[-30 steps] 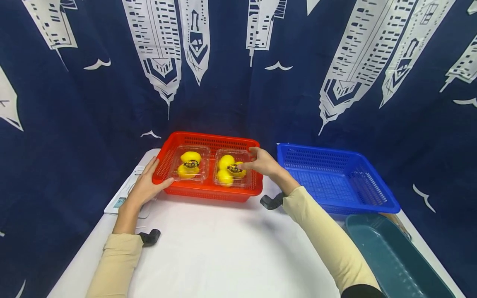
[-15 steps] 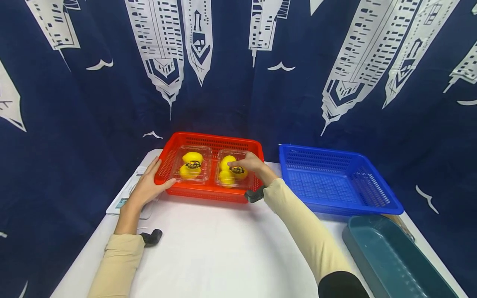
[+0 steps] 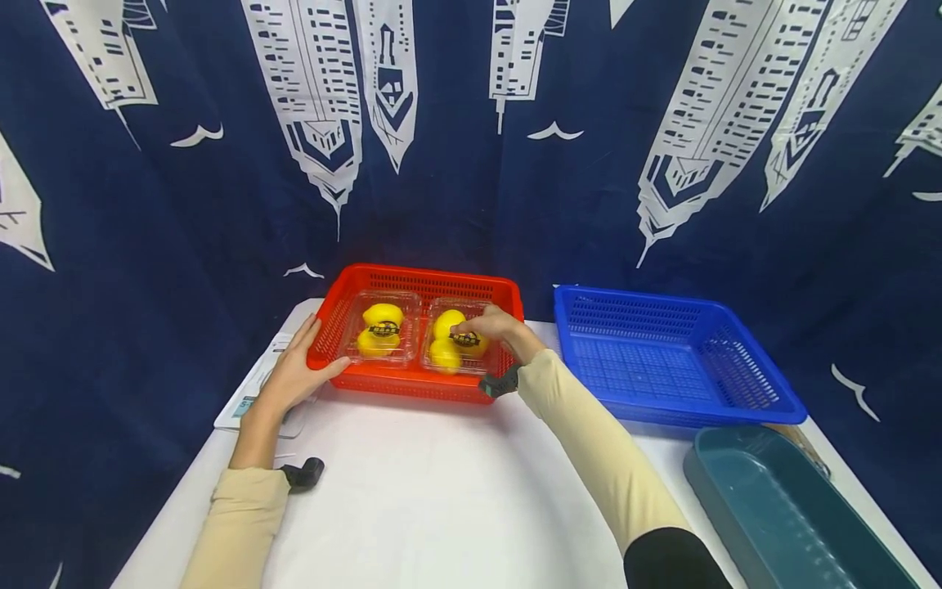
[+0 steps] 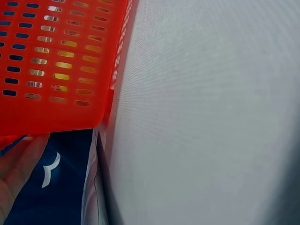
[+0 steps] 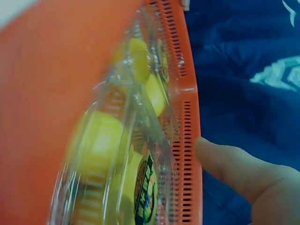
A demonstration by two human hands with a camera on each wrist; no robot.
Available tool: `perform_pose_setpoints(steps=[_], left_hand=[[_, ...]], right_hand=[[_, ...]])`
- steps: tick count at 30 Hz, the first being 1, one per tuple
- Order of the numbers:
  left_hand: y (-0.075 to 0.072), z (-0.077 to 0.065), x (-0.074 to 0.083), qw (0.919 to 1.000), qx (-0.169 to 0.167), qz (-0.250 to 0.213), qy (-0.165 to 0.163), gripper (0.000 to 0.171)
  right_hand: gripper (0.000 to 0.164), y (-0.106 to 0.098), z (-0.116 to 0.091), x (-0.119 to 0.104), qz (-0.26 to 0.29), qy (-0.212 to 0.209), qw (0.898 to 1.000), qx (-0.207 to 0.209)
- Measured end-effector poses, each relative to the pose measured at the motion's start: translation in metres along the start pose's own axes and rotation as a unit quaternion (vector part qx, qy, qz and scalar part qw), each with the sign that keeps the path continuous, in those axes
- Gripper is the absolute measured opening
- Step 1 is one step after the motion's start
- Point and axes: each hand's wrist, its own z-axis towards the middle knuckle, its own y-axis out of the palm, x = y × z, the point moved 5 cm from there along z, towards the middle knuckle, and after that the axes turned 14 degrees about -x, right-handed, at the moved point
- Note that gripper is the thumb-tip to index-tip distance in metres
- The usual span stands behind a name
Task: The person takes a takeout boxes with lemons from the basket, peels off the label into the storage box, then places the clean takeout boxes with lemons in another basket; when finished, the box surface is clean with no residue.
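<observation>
A red slotted basket point(image 3: 412, 393) holds two clear plastic boxes side by side. The left box point(image 3: 407, 304) shows two lemons point(image 3: 383, 314) under a dark label; three lemons point(image 3: 445, 355) show in the right box point(image 3: 434, 307). At the basket's left end my left hand point(image 3: 296, 375) rests with straight fingers along the outside, thumb spread toward the front rim. My right hand point(image 3: 508, 329) is over the right box, thumb extended above its label point(image 5: 146, 190). The other right fingers are hidden, so I cannot tell whether they grip the box.
A blue basket point(image 3: 633, 413) stands to the right. In front of it lies a dark green tray point(image 3: 736, 507). Flat white printed items point(image 3: 243, 397) lie behind my left hand on the white table point(image 3: 441, 491). A navy printed curtain point(image 3: 456, 213) hangs at the back.
My right hand has moved left from the right box's edge to over its lid. The right box has shifted slightly left in the basket. My left hand stays at the basket's end.
</observation>
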Motion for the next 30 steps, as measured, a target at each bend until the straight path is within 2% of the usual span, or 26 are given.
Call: perform_pose_setpoints(steps=[3, 5, 6, 11, 18, 21, 25, 30], left_hand=[[0.001, -0.001, -0.001, 1.0, -0.002, 0.003, -0.001, 0.1], [0.001, -0.002, 0.0, 1.0, -0.004, 0.003, -0.001, 0.1], [0.002, -0.002, 0.0, 1.0, -0.005, 0.004, -0.002, 0.1], [0.002, -0.003, 0.001, 0.9999, -0.009, 0.004, -0.013, 0.101], [0.0, -0.002, 0.002, 0.9999, -0.005, 0.007, -0.01, 0.1], [0.0, -0.001, 0.002, 0.9999, -0.008, 0.005, -0.007, 0.099], [0.0, -0.001, 0.001, 0.9999, -0.009, 0.005, -0.009, 0.1], [0.0, -0.001, 0.001, 0.9998, -0.008, 0.012, -0.012, 0.101]], right_hand=[[0.082, -0.002, 0.005, 0.006, 0.014, 0.026, 0.999, -0.018], [0.083, -0.003, 0.008, 0.009, 0.026, 0.037, 0.999, -0.029], [0.08, -0.004, 0.01, 0.012, 0.034, 0.042, 0.998, -0.033], [0.046, -0.004, 0.017, 0.02, 0.078, 0.062, 0.994, -0.047], [0.032, -0.002, 0.019, 0.02, 0.062, 0.067, 0.994, -0.052], [0.034, -0.001, 0.018, 0.02, 0.066, 0.07, 0.994, -0.052], [0.047, -0.001, 0.019, 0.021, 0.08, 0.076, 0.993, -0.049], [0.061, -0.004, 0.02, 0.025, 0.061, 0.091, 0.993, -0.034]])
